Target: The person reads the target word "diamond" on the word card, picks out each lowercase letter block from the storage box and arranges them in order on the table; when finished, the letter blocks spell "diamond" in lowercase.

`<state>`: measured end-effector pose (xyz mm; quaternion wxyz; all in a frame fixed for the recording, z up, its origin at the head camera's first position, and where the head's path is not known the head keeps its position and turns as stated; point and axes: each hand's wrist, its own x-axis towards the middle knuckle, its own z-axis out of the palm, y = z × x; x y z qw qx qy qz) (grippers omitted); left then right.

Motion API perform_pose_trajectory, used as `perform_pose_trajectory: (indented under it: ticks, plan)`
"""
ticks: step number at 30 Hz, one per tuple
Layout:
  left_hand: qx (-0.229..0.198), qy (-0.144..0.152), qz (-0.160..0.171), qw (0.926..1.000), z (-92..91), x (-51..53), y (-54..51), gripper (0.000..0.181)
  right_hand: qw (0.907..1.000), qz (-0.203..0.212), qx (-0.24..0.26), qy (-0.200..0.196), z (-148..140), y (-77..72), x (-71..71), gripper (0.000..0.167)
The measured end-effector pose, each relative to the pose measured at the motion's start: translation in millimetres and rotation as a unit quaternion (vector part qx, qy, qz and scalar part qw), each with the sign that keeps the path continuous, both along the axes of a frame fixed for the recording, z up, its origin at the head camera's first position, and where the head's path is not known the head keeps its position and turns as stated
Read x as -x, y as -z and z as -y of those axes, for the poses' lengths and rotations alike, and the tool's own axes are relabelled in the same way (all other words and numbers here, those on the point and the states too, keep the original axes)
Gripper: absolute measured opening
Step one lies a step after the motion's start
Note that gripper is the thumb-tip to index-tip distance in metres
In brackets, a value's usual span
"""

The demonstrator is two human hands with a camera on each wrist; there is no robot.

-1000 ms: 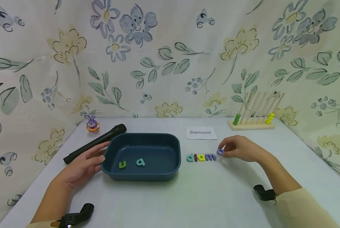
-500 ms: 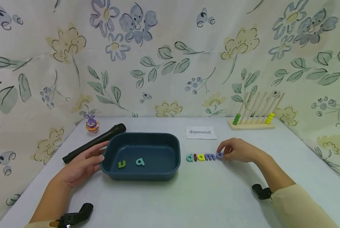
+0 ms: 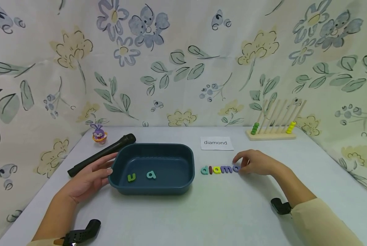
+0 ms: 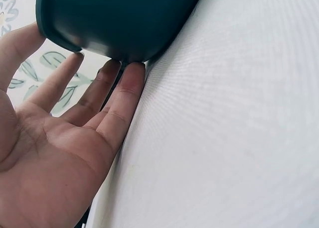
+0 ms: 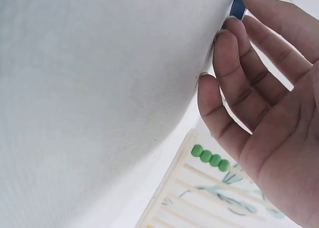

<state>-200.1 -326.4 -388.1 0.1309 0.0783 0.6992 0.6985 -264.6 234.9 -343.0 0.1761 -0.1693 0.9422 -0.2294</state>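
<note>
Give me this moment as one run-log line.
left hand: touching blue tray | right hand: fingers on purple o, right end of letter row | tray: green letter, teal letter | card: "diamond", behind row

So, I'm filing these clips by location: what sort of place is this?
Most likely a play or learning table, judging by the colourful letters, the card reading "diamond" and the bead rack.

"Where could a hand pass?"

"Along the near part of the table [image 3: 201, 218], in front of the tray [image 3: 152, 191] and the row of letters [image 3: 217, 170]; a narrow gap divides those two."

"What stands in the way?"

"The left hand [image 3: 89, 177] at the tray's left wall, a microphone [image 3: 104, 152] beyond it, the right hand [image 3: 258, 163] at the row's right end, a word card [image 3: 217, 147] behind."
</note>
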Motion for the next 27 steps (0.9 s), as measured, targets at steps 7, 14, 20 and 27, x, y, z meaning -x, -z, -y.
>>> perform_pose_trajectory:
  ticks: [7, 14, 20, 27]
  plan:
    - [-0.002, 0.001, -0.003, 1.0000, 1.1, -0.5, 1.9, 0.059, 0.9999, -0.003, -0.009, 0.010, 4, 3.4, 2.6, 0.023]
    - [-0.004, 0.000, -0.002, 1.0000, 1.7, -0.3, 1.6, 0.058, 0.9998, 0.001, -0.014, 0.015, 5, 4.3, 2.9, 0.022]
    - [0.004, -0.001, -0.004, 1.0000, 0.8, -0.7, 0.4, 0.059, 0.9998, 0.004, -0.015, 0.011, 4, 0.3, 0.8, 0.031]
    - [0.010, -0.004, -0.002, 0.9999, -0.9, -1.0, -1.5, 0.060, 0.9992, -0.036, 0.018, 0.010, -3, -11.9, -0.3, 0.029]
